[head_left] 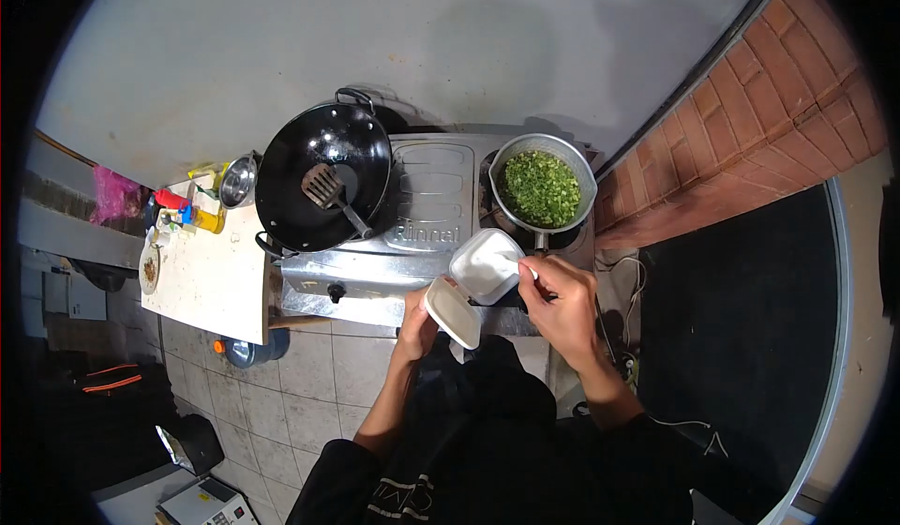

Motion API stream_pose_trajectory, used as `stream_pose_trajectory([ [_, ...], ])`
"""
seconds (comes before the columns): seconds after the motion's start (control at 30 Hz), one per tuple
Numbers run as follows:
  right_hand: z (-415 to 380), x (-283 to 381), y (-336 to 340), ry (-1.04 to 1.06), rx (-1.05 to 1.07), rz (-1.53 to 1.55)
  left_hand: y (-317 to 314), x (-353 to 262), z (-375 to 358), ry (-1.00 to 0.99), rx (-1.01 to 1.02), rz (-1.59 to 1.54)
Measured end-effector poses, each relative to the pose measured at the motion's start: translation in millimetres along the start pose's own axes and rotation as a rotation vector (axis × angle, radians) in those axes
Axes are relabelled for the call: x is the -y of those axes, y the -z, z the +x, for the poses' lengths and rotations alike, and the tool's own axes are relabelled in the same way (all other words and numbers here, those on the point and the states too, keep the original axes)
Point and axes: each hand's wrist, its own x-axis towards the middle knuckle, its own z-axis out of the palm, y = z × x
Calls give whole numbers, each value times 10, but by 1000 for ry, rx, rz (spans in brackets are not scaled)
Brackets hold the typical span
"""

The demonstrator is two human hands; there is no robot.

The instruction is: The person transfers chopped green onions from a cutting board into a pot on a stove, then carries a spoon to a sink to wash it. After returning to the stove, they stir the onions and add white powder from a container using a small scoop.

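Observation:
My left hand [414, 326] is closed around a white plastic container by its flipped-open lid [454, 315]. Beyond the lid, the container's open box [476, 281] tilts over the stove's front edge and shows white contents, powder by the look of it. My right hand [562, 302] pinches what looks like a small white spoon [512, 259], its tip inside the box. Just past both hands, a metal saucepan [589, 186] full of chopped green vegetables [541, 188] sits on the right burner, its handle toward me.
On the left burner stands a black wok [281, 164] with a slotted spatula [328, 190] in it. The steel stove [427, 183] backs onto a grey wall. At left, a white table [220, 277] carries a metal bowl [239, 180], bottles and a plate [149, 267]. A brick pillar [731, 131] rises at right.

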Motion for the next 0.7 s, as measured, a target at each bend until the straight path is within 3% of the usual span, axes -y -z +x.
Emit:
stream_pose_trajectory([
  [0.27,-112,-55,-116,-103,6,43,-73,-87,3,14,96,63],
  [0.33,-151,-87,-135,-259,42,138,-86,-90,7,24,89,61],
  [0.7,-230,-178,-136,-328,-30,298,-60,-62,-11,26,66,47],
])
